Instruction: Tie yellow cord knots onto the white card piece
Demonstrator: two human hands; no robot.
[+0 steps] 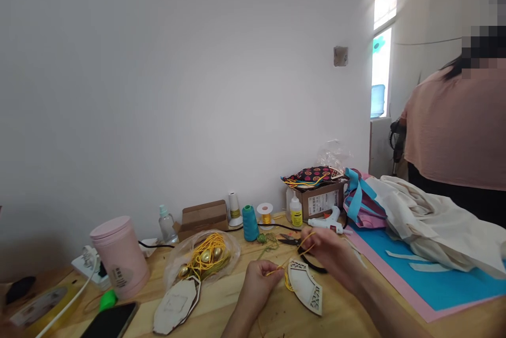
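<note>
Yellow cord (288,281) near dark scissors (290,241)

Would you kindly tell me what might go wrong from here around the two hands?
The yellow cord bunched beside the fan-shaped piece might tangle or snag on its cut-out lattice. The scissors lie close to the right hand, so a careless reach could nick a finger. The white glue gun lies just behind that hand and might get knocked; whether it is hot cannot be seen.

Left hand (265,276) pinching, right hand (324,245) farther forward, also pinching, bare forearms (377,293) angled inward
</note>
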